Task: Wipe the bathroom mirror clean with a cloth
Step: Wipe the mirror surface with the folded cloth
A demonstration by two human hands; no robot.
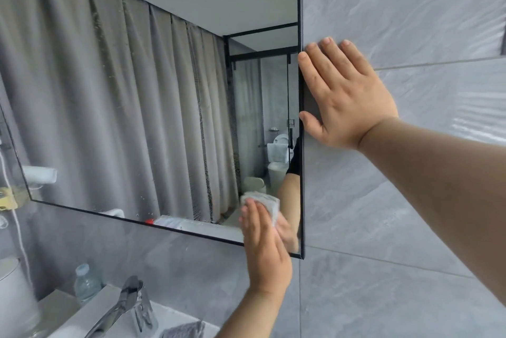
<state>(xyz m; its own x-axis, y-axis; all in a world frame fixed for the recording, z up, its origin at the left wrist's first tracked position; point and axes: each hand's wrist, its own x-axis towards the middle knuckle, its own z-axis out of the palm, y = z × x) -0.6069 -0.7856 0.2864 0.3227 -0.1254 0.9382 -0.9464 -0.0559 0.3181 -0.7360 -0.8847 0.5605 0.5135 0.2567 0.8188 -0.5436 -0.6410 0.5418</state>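
The black-framed mirror (137, 91) hangs on a grey tiled wall and shows streaks and water spots. My left hand (264, 250) presses a small white cloth (267, 200) flat against the glass near the mirror's lower right corner, fingers straight over the cloth. My right hand (347, 96) lies flat on the wall tile, with its fingers and thumb touching the mirror's right edge. Its fingers are spread and it holds nothing.
Below the mirror are a white sink (175, 318) with a chrome faucet (123, 302), a clear water bottle (86, 283) and a grey cloth (184, 329) on the sink. A white roll (13, 296) stands at the far left. Grey wall tiles (410, 9) fill the right.
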